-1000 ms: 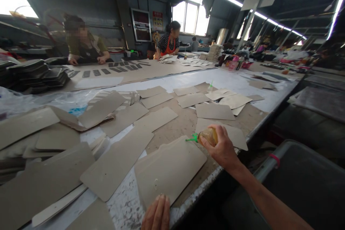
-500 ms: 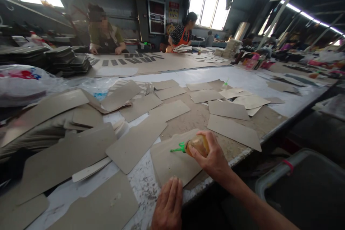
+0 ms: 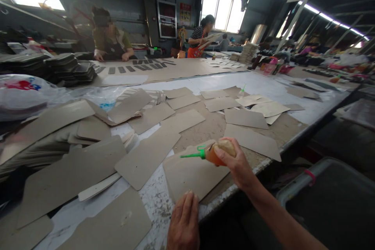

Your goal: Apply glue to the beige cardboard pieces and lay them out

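My right hand (image 3: 238,162) is closed around a squeeze bottle (image 3: 219,153) of amber liquid, which looks like glue. Tipped on its side, the bottle points its green nozzle (image 3: 191,156) to the left, over a grey-beige cardboard piece (image 3: 190,175). Whether the tip touches the cardboard I cannot tell. At that piece's near edge, my left hand (image 3: 184,218) lies with fingers stretched out flat and holds nothing. Close by on the left rests another cut cardboard piece (image 3: 148,158), with a small dark hole in it.
Stacked cardboard pieces (image 3: 49,144) fill the left side, beside a plastic bag (image 3: 20,90). More loose pieces (image 3: 249,118) lie beyond my hands. A second nozzle bottle (image 3: 241,92) stands farther back. Right of the table edge is a grey bin (image 3: 331,199). Two people work across the table.
The bottle has tilted flatter and shifted slightly right with my right hand, showing more of its nozzle. My left hand stays at the cardboard's edge. The orange-aproned person has lifted some pieces.
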`<act>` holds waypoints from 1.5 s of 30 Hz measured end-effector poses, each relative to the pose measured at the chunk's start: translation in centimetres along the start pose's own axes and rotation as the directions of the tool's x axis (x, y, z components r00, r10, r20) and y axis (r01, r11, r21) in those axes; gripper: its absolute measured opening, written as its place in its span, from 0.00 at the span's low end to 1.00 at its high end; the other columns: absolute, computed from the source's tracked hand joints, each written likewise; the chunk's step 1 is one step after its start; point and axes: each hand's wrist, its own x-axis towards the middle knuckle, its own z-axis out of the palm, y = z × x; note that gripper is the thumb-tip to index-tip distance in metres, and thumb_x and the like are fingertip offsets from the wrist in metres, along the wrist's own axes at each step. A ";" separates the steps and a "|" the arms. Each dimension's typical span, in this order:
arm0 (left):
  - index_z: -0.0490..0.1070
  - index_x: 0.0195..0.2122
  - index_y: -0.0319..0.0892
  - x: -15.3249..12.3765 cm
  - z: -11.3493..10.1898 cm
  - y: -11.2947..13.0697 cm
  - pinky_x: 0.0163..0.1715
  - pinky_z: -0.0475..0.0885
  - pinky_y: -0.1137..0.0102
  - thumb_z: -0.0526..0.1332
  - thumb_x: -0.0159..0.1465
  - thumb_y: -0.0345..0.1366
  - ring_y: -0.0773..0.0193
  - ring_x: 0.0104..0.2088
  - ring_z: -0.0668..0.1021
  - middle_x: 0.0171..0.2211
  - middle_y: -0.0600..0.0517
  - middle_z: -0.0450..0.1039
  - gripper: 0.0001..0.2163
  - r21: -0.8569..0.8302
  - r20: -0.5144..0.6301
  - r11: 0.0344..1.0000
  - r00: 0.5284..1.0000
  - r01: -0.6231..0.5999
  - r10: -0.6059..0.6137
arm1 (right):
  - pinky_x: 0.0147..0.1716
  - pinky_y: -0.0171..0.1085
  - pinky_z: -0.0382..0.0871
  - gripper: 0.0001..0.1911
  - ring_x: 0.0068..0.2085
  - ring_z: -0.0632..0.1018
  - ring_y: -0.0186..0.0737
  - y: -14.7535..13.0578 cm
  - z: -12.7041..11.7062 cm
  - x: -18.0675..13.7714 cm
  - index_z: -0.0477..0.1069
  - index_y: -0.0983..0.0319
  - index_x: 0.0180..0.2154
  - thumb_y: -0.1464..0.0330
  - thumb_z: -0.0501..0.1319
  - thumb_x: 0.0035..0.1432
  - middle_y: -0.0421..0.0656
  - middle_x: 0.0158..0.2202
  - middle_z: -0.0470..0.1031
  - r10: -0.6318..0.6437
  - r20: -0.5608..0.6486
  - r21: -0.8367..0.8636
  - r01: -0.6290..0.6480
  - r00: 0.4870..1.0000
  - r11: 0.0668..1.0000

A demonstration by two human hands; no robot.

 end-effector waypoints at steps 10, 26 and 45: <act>0.69 0.53 0.34 4.3 0.7 2.4 0.51 0.72 0.61 0.56 0.65 0.27 0.50 0.56 0.73 0.54 0.39 0.71 0.15 0.047 0.035 0.999 0.999 0.021 -0.023 | 0.35 0.39 0.70 0.26 0.34 0.72 0.40 1.4 -6.3 1.6 0.64 0.59 0.44 0.52 0.66 0.50 0.42 0.36 0.68 -0.185 -0.179 -0.378 0.106 0.966 0.920; 0.68 0.54 0.32 5.3 2.6 1.5 0.48 0.75 0.61 0.55 0.66 0.26 0.51 0.52 0.76 0.52 0.38 0.74 0.15 0.207 0.133 0.971 0.987 -0.117 0.091 | 0.44 0.46 0.69 0.18 0.43 0.73 0.48 1.9 -6.3 2.9 0.63 0.59 0.45 0.60 0.62 0.56 0.47 0.41 0.67 -0.469 -0.094 -0.629 0.313 0.878 0.712; 0.69 0.53 0.38 6.1 2.6 -2.8 0.42 0.78 0.72 0.51 0.70 0.37 0.62 0.46 0.80 0.47 0.45 0.78 0.15 -0.007 0.224 0.968 0.943 -0.251 0.246 | 0.31 0.38 0.71 0.22 0.32 0.72 0.39 1.8 -6.4 2.6 0.63 0.59 0.43 0.54 0.65 0.52 0.39 0.32 0.68 -0.116 -0.158 -0.129 0.096 0.981 0.987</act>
